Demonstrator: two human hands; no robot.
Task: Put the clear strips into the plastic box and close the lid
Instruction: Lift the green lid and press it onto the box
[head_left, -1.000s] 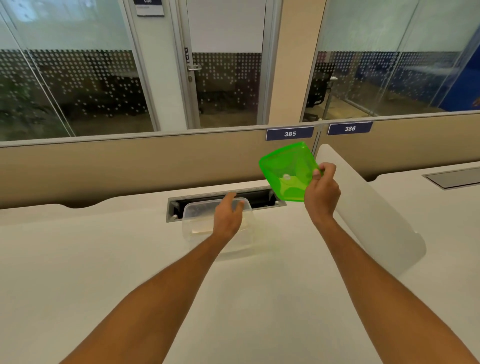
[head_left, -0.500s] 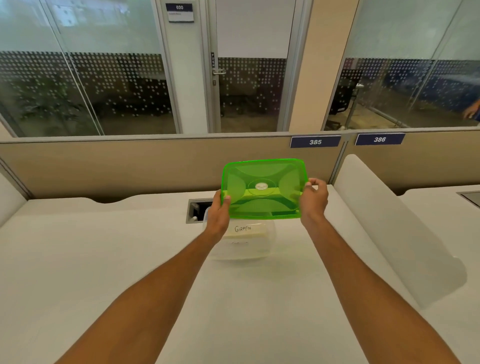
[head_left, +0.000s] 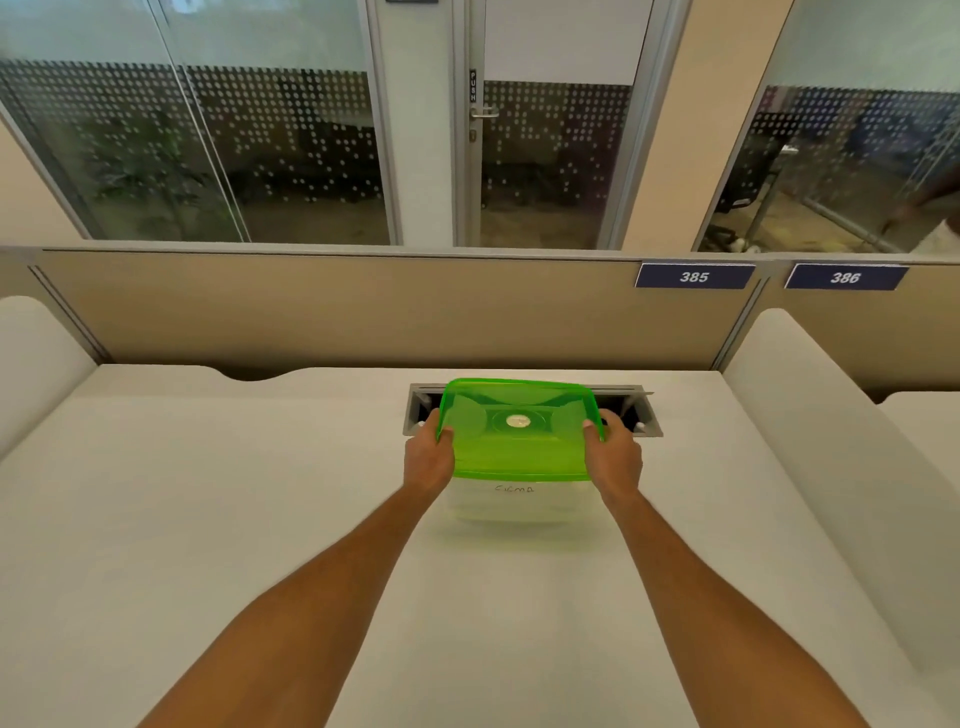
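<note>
A translucent green lid (head_left: 519, 431) lies flat across the top of the clear plastic box (head_left: 514, 501), which stands on the white desk and bears a handwritten label on its front wall. My left hand (head_left: 428, 457) grips the lid's left edge and my right hand (head_left: 615, 457) grips its right edge, thumbs on top. The lid and the blur hide whatever is inside the box; I cannot make out the clear strips.
Just behind the box is a recessed cable tray (head_left: 636, 410) in the desk (head_left: 260, 519). A beige partition (head_left: 363, 312) with number plates 385 and 386 runs along the back. White curved dividers (head_left: 831, 441) stand at both sides.
The lid went from my right hand alone, tilted in the air, to both hands, then came down flat onto the box. My left hand left the box rim for the lid.
</note>
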